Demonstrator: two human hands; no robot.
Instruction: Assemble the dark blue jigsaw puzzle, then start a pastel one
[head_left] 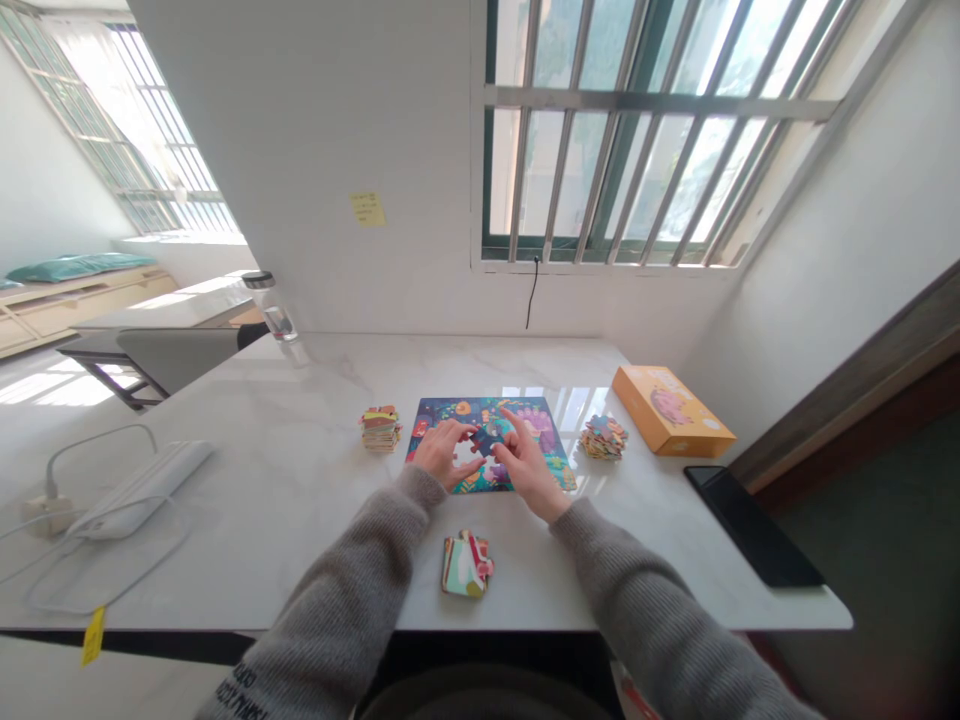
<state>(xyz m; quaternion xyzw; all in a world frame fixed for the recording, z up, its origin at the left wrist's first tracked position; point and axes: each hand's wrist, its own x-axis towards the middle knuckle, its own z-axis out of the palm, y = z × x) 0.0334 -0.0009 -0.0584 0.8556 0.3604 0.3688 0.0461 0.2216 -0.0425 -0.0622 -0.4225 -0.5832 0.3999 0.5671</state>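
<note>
A colourful jigsaw puzzle (pixel 457 408) lies on the white table, with a pale gap in its middle. Over that gap a dark blue puzzle piece (pixel 487 440) is pinched between the thumb and fingers of my right hand (pixel 528 468). My left hand (pixel 444 452) rests at the left part of the puzzle, thumb and fingers apart around the gap, its fingertips close to the piece's left edge. Whether the left fingertips touch the piece is hard to see. Both hands cover parts of the picture.
Stacks of puzzle pieces stand left (pixel 380 430) and right (pixel 604 438) of the puzzle, and a smaller pile (pixel 466 566) sits nearer me. An orange box (pixel 673 410) and a black tablet (pixel 752 526) lie at right. At left are a power strip (pixel 146 490) and a bottle (pixel 273 308).
</note>
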